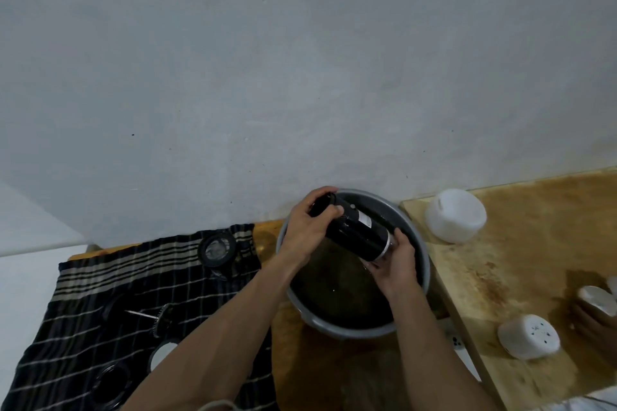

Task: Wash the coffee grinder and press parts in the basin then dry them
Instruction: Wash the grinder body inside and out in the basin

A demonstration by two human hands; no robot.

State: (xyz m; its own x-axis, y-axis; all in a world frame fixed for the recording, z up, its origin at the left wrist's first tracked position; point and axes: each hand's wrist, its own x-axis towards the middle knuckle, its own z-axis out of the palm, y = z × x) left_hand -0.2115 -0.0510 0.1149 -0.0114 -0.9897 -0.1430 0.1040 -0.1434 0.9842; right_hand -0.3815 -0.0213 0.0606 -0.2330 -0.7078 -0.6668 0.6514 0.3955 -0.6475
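Note:
A black cylindrical grinder body (357, 230) with a silver band at its lower end is held tilted over the grey basin (421, 243) of dark water. My left hand (309, 227) grips its upper end, fingers curled round it. My right hand (395, 264) holds the lower end from below. On the black striped cloth (110, 290) at the left lie a round black lid with a clear centre (217, 248), a plunger rod with its filter disc (157, 317), a white-centred round part (162, 355) and a dark ring-shaped part (110, 384).
A wooden board (521, 277) lies right of the basin with a white tub (455, 215) on its side, a white perforated cap (529, 337) and another white object (597, 299) at the right edge. A grey wall stands directly behind the basin.

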